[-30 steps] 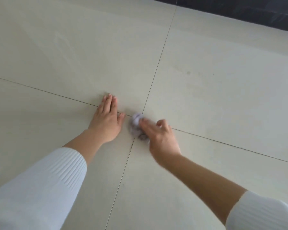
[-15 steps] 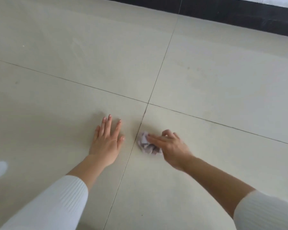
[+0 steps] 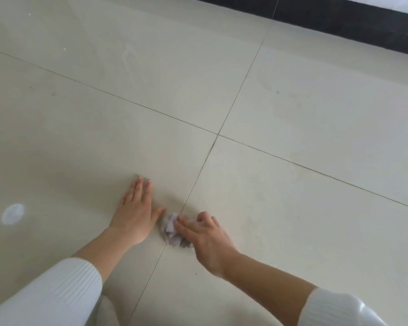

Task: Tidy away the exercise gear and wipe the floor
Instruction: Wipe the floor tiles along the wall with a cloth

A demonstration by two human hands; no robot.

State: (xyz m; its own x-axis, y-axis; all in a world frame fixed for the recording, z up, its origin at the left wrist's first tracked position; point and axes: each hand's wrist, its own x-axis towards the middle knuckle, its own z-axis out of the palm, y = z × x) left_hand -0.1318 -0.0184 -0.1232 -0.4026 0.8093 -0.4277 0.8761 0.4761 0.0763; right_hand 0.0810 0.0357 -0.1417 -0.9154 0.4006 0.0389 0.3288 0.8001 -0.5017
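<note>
Tile, cream, glossy: floor (image 3: 292,189), grout lines crossing at 12 o'clock of the hands.
Cloth: crumpled lilac-grey rag (image 3: 171,231), on the grout line; no clear long axis.
Right hand (image 3: 205,238): fingers curled, pressing and pinching the rag, which lies at its 10 o'clock; nearer hand.
Left hand (image 3: 134,212): spread flat, palm down, bracing; thumb just beside the rag.
Containers: none visible.
Exercise gear: none in view.
Step, judged: wiping under way.

left hand (image 3: 133,214) flat on floor (image 3: 292,196), crumpled cloth (image 3: 172,231) just right of it on grout line, right hand (image 3: 205,241) on cloth
</note>
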